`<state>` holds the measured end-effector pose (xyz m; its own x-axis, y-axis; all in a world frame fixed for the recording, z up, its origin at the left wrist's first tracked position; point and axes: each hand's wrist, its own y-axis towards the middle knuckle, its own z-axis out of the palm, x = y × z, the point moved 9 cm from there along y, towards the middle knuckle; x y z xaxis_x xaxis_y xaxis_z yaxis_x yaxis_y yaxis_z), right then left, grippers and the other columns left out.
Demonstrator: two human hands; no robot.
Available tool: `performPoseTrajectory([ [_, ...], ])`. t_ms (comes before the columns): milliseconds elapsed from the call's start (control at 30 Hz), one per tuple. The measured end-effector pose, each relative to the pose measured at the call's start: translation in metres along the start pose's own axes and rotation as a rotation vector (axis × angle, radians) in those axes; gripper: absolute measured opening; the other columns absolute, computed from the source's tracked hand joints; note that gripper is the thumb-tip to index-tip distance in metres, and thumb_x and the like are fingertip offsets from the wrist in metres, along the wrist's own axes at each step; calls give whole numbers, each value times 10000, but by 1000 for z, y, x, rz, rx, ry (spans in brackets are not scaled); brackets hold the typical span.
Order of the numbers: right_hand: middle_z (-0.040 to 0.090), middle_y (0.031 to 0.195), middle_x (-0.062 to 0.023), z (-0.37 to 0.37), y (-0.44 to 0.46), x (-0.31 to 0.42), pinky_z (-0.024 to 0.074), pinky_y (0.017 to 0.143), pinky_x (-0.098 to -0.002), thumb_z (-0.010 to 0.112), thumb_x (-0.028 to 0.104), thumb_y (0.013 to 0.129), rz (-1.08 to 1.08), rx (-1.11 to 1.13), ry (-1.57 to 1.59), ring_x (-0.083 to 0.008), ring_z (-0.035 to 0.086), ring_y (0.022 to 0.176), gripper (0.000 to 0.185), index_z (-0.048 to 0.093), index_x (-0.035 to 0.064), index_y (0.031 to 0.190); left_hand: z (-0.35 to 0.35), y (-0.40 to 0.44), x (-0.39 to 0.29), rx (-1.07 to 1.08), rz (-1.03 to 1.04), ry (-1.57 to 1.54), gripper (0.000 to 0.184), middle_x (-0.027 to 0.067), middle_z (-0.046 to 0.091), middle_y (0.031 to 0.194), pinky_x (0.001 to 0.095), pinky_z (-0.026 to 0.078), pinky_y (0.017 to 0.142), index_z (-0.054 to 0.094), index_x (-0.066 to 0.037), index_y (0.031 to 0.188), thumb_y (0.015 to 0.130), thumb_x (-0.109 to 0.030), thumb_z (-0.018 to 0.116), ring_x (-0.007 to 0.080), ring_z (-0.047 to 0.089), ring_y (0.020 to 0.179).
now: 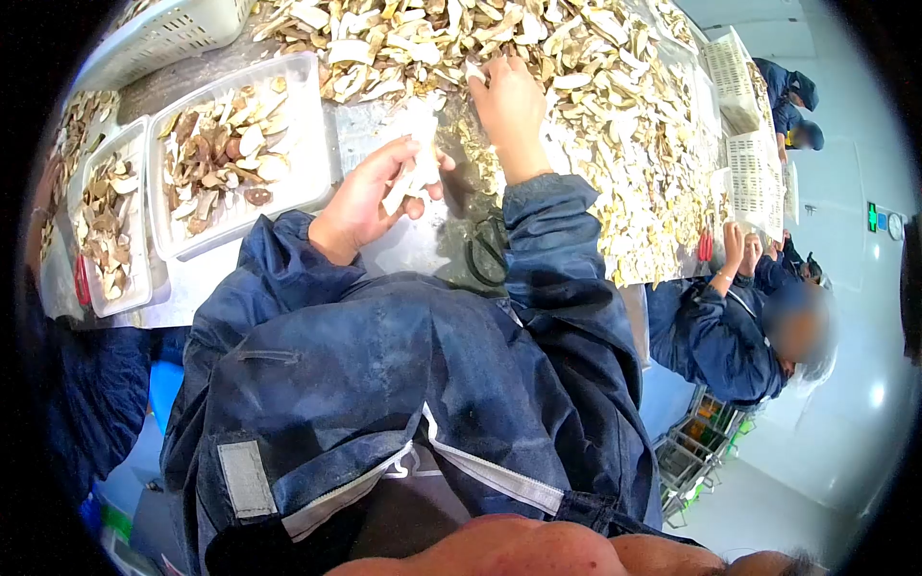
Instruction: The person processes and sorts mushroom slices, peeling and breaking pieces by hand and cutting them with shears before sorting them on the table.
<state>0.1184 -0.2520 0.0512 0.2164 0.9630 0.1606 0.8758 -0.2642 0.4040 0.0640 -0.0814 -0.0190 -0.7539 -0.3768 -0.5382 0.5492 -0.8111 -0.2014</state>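
Note:
Several pale mushroom slices (415, 171) lie in my left hand (370, 197), whose fingers curl round them above the table's front part. My right hand (512, 108) reaches into the big heap of sliced mushrooms (615, 125), its fingertips pinched at the near edge of the heap; a small pale piece shows by the thumb and index finger. What else those fingertips hold is hidden. To the left of my left hand stands a clear plastic tub (317, 125) with brown and pale slices in it.
A narrower tub (144, 240) with slices stands further left, beside a red-handled tool (82, 279). White baskets (754, 173) line the right side, near another red tool (705, 245). A co-worker (720, 326) sits at the right; another's dark sleeve is at far left. A basket (182, 38) stands upper left.

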Motion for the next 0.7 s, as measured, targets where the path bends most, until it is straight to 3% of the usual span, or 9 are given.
performPoseTrajectory([
  [133, 672, 925, -137, -4, -11, -11, 521, 725, -449, 693, 239, 831, 88, 64, 255, -366, 663, 821, 181, 718, 77, 908, 0, 0, -2, 12, 10, 47, 302, 129, 654, 1103, 263, 556, 547, 524, -29, 1229, 1025, -224, 418, 203, 660, 869],
  [167, 698, 821, -102, -6, -12, -14, 513, 684, -382, 720, 221, 836, 107, 114, 296, -273, 669, 739, 176, 725, 51, 882, -1, 0, -2, -4, 9, 60, 322, 124, 655, 1106, 268, 558, 551, 524, -36, 1246, 1032, -247, 410, 203, 663, 876],
  [267, 685, 793, -22, -2, -37, -17, 451, 629, -263, 714, 176, 863, 416, 416, 992, -104, 593, 713, 156, 716, 21, 889, 0, -1, -2, -39, 14, 52, 388, 110, 658, 1115, 282, 565, 564, 524, -57, 1291, 1050, -326, 383, 204, 668, 889],
  [300, 667, 817, 15, -9, -43, -4, 423, 650, -217, 709, 171, 890, 371, 474, 1107, -50, 540, 736, 176, 714, -5, 907, 1, -1, -1, -48, 19, 18, 415, 106, 658, 1118, 286, 567, 569, 524, -64, 1303, 1055, -360, 373, 203, 669, 888],
  [400, 674, 817, 12, -22, -49, 29, 426, 663, -220, 712, 184, 893, 301, 667, 1100, -64, 544, 724, 192, 724, -1, 945, 1, 0, 2, -57, -8, -74, 483, 103, 657, 1119, 292, 569, 581, 531, -76, 1310, 1061, -442, 339, 202, 668, 880],
  [433, 670, 809, 10, -14, -39, 24, 429, 659, -221, 724, 218, 896, 197, 533, 956, -57, 532, 726, 233, 729, 0, 979, 1, 0, 3, -56, -24, -101, 504, 104, 657, 1118, 293, 569, 584, 534, -77, 1307, 1062, -466, 327, 202, 668, 876],
  [533, 672, 819, -93, -13, -12, 25, 507, 648, -340, 723, 191, 825, -95, 29, 452, -223, 649, 725, 172, 737, 75, 951, -3, 2, 5, -22, -17, -132, 477, 106, 658, 1113, 289, 561, 580, 534, -70, 1305, 1064, -438, 350, 202, 666, 862],
  [633, 659, 846, -114, -1, -8, 33, 521, 663, -400, 704, 167, 802, -139, -43, 234, -321, 655, 770, 123, 726, 94, 900, -8, 1, 6, 1, -31, -123, 445, 109, 659, 1109, 287, 554, 580, 535, -62, 1300, 1063, -402, 374, 207, 671, 866],
  [700, 658, 841, -102, 2, -14, 28, 520, 661, -408, 695, 164, 814, -128, -25, 239, -322, 653, 767, 99, 716, 93, 879, -9, 1, 6, -25, -34, -124, 417, 118, 662, 1114, 288, 554, 538, 543, -66, 1291, 1062, -381, 393, 218, 676, 851],
])
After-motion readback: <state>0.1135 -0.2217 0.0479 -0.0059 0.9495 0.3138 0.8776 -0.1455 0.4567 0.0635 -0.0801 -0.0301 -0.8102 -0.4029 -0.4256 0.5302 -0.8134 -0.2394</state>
